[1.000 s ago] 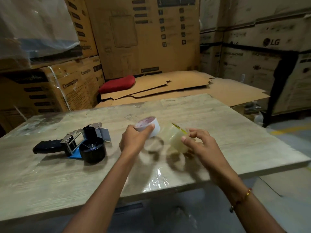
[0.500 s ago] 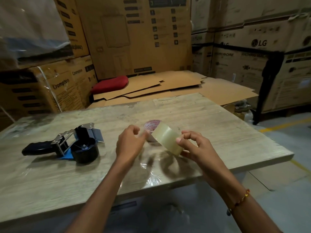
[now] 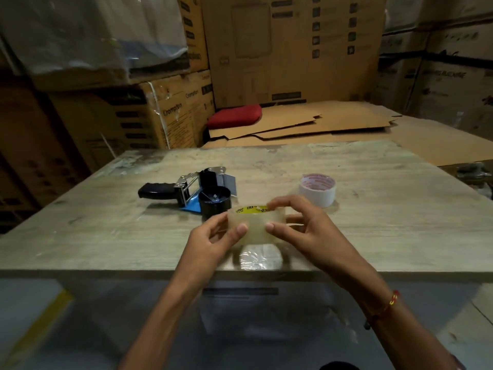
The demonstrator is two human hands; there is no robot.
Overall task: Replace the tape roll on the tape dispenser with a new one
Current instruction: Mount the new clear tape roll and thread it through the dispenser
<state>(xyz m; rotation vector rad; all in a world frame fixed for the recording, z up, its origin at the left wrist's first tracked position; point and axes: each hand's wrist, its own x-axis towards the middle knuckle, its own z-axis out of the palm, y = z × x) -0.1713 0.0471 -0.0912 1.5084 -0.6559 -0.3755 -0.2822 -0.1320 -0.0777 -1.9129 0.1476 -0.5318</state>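
A clear tape roll [image 3: 255,225] with a yellow printed core hangs just above the table's near edge. My left hand [image 3: 213,240] pinches its left side and my right hand [image 3: 306,228] grips its right side and top. Behind my left hand the tape dispenser [image 3: 198,192] lies on its side, black handle to the left, its black hub bare. A white tape core [image 3: 317,189] with red print stands on the table beyond my right hand.
The wooden table [image 3: 106,236] has crumpled clear film [image 3: 260,259] at its near edge under the roll. Flattened cardboard [image 3: 306,126] and a red cushion [image 3: 234,116] lie behind it. Stacked cartons [image 3: 160,113] wall the back and left.
My left hand has let go of the white core, which now stands on the table, and has joined my right hand on the clear roll. The view has shifted left.
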